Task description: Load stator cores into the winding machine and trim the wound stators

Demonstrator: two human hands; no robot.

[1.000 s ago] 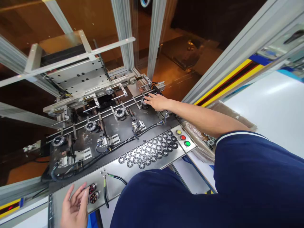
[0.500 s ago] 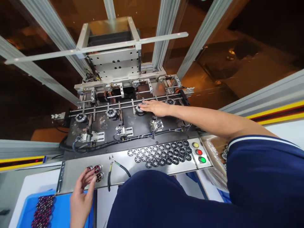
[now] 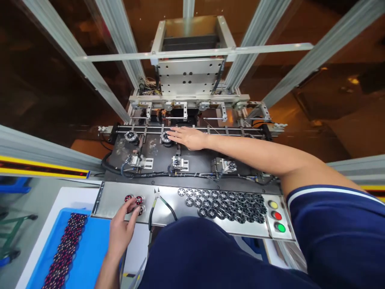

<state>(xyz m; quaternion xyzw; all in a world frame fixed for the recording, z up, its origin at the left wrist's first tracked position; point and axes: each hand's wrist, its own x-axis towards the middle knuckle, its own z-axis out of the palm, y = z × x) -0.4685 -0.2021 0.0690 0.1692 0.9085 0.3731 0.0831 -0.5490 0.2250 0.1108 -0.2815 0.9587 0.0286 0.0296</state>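
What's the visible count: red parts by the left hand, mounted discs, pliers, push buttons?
Red-and-black round parts by the left hand: 3
Mounted black-and-silver discs: 2 (more may be hidden)
Metal pliers with green-and-black handles: 1
Yellow round button: 1
Red round button: 1
Green round button: 1
Total in sight: 9

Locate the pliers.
In the head view, the pliers lie left of centre on the metal ledge, between the left hand and the black round parts.
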